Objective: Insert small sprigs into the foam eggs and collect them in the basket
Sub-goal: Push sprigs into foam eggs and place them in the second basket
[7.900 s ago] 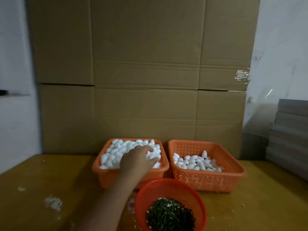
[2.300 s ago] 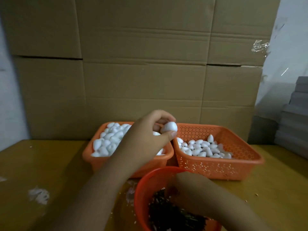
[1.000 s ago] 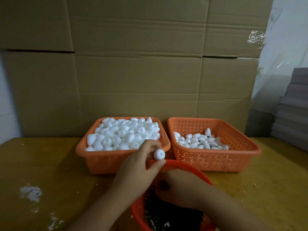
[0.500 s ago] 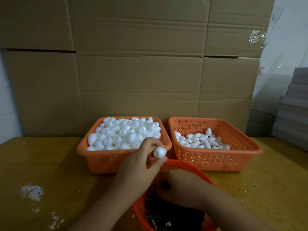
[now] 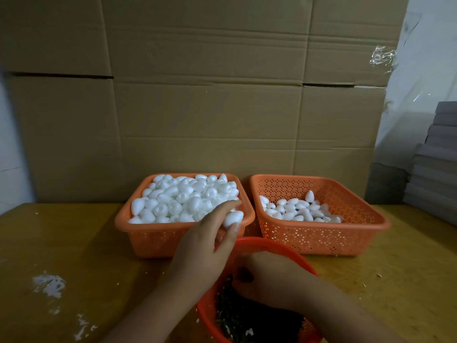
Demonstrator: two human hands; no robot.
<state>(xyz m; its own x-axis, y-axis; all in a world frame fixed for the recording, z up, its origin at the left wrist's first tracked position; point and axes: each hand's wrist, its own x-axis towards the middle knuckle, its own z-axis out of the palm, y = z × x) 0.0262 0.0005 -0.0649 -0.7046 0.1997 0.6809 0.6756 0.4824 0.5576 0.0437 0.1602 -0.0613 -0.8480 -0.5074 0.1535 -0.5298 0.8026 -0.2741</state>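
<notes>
Head view | left hand [image 5: 205, 246] pinches foam egg [image 5: 233, 218] | right hand [image 5: 267, 278] grasp unclear, in sprig bowl [image 5: 272, 246]

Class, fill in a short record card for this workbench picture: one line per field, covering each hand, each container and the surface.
Left hand: pinches one foam egg at its fingertips, in front of the left basket
Right hand: down in the round bowl among the sprigs; grip hidden
Left basket: heaped with white eggs
Right basket: a shallow layer of eggs
Table: wooden, white crumbs at left
Backdrop: cardboard sheets
</notes>
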